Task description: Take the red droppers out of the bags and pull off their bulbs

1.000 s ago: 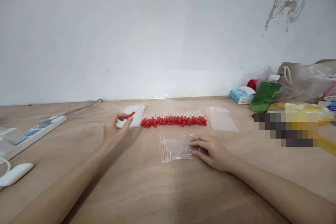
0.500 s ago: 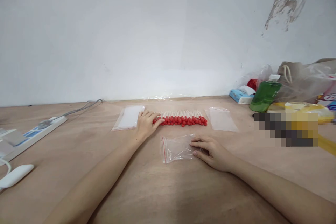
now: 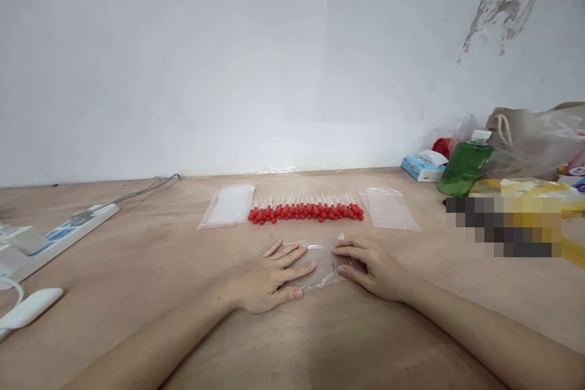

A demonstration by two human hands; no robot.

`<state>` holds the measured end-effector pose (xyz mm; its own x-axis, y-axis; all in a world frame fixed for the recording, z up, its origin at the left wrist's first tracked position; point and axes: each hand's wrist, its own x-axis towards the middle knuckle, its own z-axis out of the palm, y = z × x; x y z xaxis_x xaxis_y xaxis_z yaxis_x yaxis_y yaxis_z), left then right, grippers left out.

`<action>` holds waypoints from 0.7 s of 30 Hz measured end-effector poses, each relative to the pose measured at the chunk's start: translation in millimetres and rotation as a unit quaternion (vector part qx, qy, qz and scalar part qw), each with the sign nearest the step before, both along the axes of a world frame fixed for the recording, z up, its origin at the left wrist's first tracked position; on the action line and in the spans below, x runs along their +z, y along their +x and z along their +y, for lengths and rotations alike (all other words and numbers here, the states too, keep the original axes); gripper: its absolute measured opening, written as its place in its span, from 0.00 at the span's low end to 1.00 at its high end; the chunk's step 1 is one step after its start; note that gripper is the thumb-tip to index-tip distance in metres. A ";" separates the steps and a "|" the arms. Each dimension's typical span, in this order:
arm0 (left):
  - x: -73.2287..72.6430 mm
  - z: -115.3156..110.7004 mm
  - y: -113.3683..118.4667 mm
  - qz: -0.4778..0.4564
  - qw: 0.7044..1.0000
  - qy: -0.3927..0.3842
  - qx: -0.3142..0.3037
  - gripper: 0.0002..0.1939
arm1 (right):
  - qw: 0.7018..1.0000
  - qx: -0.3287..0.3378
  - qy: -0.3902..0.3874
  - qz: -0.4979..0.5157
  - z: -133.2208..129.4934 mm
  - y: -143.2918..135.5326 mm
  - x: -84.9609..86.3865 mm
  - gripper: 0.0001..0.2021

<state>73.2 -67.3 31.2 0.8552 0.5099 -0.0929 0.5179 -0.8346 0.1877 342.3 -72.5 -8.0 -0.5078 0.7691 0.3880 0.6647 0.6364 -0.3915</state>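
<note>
A clear plastic bag lies flat on the wooden table in front of me. Over its left end my left hand rests palm down with fingers spread. My right hand touches the bag's right end, its thumb and fingers apart and slightly curled. Behind the bag, a row of pale sticks with red tips stretches across the table. Flat clear bags lie left of the row, and another flat bag lies to its right.
On the left is a white power strip with plugs and a cable, near a white device. At the right stand a blue tissue box, a green bottle and plastic bags. A white wall rises behind.
My left hand has left the red-tipped sticks and come down onto the left end of the clear bag, covering it. My right hand has hardly moved.
</note>
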 end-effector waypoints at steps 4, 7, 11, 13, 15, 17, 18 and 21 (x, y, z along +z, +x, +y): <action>-1.3 1.6 -2.1 -0.006 1.000 -0.018 0.010 0.25 | 1.000 0.014 0.002 -0.008 0.1 1.5 1.3 0.18; -4.4 2.3 -2.4 -0.028 0.999 -0.019 0.021 0.24 | 1.000 -0.013 0.009 -0.006 5.8 2.0 3.6 0.26; -6.6 2.8 -2.6 -0.067 0.997 -0.025 0.002 0.24 | 0.987 -0.157 -0.032 0.008 17.1 -1.4 6.7 0.24; -6.6 2.2 -2.2 -0.080 0.996 -0.027 -0.002 0.27 | 0.976 -0.210 -0.057 0.001 19.9 -3.3 7.6 0.20; -6.6 0.7 -1.9 -0.100 0.995 -0.026 0.014 0.31 | 0.970 -0.234 -0.064 0.000 20.5 -3.8 7.4 0.17; -7.2 -0.9 -2.3 -0.134 0.990 -0.025 0.046 0.34 | 0.967 -0.245 -0.076 0.010 20.8 -2.6 5.4 0.15; -7.7 -1.5 -2.7 -0.155 0.985 -0.026 0.063 0.35 | 0.966 -0.243 -0.088 0.020 21.4 -1.3 3.6 0.13; -9.7 -1.4 -4.9 -0.218 0.970 -0.039 0.099 0.34 | 0.967 -0.201 -0.128 0.094 25.2 5.1 -3.1 0.10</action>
